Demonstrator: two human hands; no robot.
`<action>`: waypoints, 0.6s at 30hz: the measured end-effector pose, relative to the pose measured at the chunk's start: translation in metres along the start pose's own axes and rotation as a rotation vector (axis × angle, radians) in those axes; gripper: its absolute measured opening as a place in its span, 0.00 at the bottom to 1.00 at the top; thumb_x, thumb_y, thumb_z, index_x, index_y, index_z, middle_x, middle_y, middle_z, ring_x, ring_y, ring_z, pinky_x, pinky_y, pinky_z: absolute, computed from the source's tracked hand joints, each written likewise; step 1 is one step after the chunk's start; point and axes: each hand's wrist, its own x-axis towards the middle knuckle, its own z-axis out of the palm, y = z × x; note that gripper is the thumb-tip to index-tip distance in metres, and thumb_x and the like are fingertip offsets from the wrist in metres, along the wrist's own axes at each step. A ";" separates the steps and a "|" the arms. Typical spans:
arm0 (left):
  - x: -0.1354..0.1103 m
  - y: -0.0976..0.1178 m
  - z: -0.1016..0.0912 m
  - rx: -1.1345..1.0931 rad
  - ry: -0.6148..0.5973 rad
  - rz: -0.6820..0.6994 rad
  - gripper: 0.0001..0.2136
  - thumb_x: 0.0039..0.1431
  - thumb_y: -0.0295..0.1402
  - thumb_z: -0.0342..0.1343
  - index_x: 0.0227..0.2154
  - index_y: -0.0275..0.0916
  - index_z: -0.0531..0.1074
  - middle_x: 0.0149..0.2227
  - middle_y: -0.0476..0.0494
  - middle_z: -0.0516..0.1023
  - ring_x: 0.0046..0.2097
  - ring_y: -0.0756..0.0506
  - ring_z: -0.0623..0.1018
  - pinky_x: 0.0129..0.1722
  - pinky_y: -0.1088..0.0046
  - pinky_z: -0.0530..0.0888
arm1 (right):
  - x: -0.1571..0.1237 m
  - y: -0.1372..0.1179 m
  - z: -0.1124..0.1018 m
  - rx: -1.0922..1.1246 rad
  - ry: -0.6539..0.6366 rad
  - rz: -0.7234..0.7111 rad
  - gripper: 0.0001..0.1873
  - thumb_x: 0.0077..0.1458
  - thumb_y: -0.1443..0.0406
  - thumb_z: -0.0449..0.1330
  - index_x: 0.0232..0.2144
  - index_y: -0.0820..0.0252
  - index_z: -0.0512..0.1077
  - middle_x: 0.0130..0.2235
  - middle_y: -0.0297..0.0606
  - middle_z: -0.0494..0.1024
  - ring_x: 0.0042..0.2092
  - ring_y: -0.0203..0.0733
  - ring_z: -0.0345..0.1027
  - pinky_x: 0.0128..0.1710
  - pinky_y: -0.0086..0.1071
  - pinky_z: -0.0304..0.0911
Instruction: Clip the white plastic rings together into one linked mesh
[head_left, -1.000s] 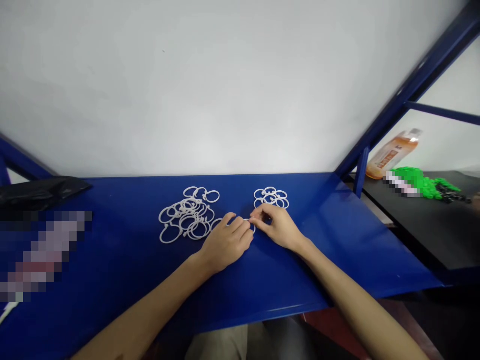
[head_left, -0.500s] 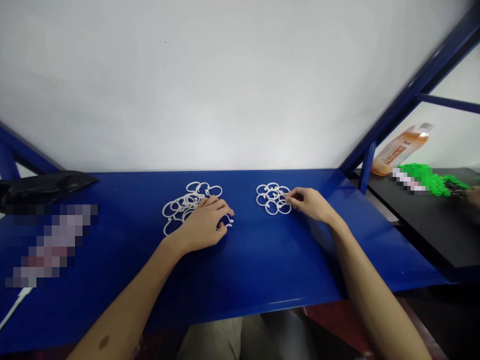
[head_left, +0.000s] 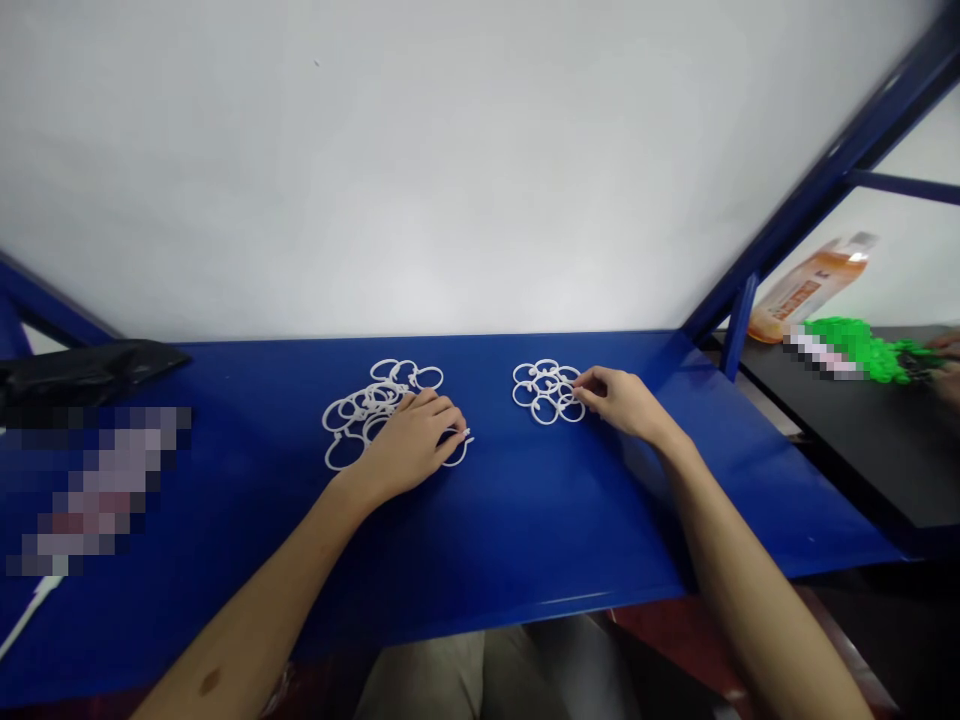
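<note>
Two groups of white rings are lying on the blue table [head_left: 525,530]: a tangled pile [head_left: 379,393] on the left and a neater, flower-like cluster [head_left: 553,396] on the right. Both are sitting within easy reach, and a bare strip of blue is running between them, probably so that neither group is snagging on the other.

The left hand [head_left: 416,435] is resting palm down over the near right side of the pile, hiding part of it. Its fingers are curving loosely, and the forefinger is reaching to the tabbed end of a ring [head_left: 463,455] that is showing beneath it. Whether the hand is gripping this ring or only covering it, one cannot tell, since the thumb is lying out of sight.

The right hand [head_left: 619,400] is bringing thumb and forefinger together at the cluster's right edge, seemingly pinching an outer ring. That hold is leaving the rest of the cluster uncovered, perhaps to avoid disturbing its overlapping loops, which are lying flat on the table.

Well to the left, a black bag [head_left: 97,368] is lying near the wall [head_left: 480,180], and a white cord [head_left: 28,610] is trailing toward the person. Beyond the blue frame on the right, a bottle [head_left: 810,290] is leaning behind a green bundle [head_left: 840,342], and another person's hand [head_left: 946,375] is showing at the edge, blurred.
</note>
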 end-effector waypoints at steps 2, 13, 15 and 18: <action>0.001 0.002 0.000 0.002 0.034 -0.020 0.07 0.66 0.34 0.50 0.34 0.42 0.72 0.38 0.46 0.77 0.45 0.42 0.71 0.52 0.59 0.66 | 0.000 -0.001 0.000 -0.009 0.005 0.003 0.10 0.57 0.60 0.59 0.36 0.59 0.77 0.32 0.39 0.81 0.30 0.40 0.72 0.31 0.33 0.64; 0.004 0.021 0.000 -0.113 0.165 -0.071 0.06 0.63 0.32 0.53 0.29 0.41 0.66 0.31 0.49 0.74 0.39 0.44 0.72 0.46 0.62 0.69 | -0.003 -0.012 0.001 -0.034 0.130 -0.053 0.13 0.60 0.58 0.57 0.38 0.60 0.76 0.32 0.40 0.80 0.32 0.41 0.72 0.34 0.34 0.63; 0.004 0.024 0.002 -0.136 0.167 -0.084 0.06 0.62 0.32 0.53 0.29 0.41 0.66 0.31 0.48 0.73 0.39 0.45 0.71 0.44 0.63 0.69 | -0.004 -0.017 0.002 -0.037 0.160 -0.085 0.11 0.60 0.60 0.57 0.38 0.60 0.76 0.32 0.39 0.79 0.31 0.41 0.71 0.34 0.34 0.63; 0.004 0.027 0.005 -0.133 0.161 -0.068 0.06 0.62 0.31 0.53 0.29 0.41 0.66 0.31 0.48 0.73 0.38 0.45 0.71 0.43 0.64 0.69 | -0.005 -0.017 0.005 -0.067 0.136 -0.163 0.10 0.60 0.65 0.55 0.40 0.60 0.76 0.35 0.39 0.78 0.32 0.39 0.70 0.36 0.34 0.63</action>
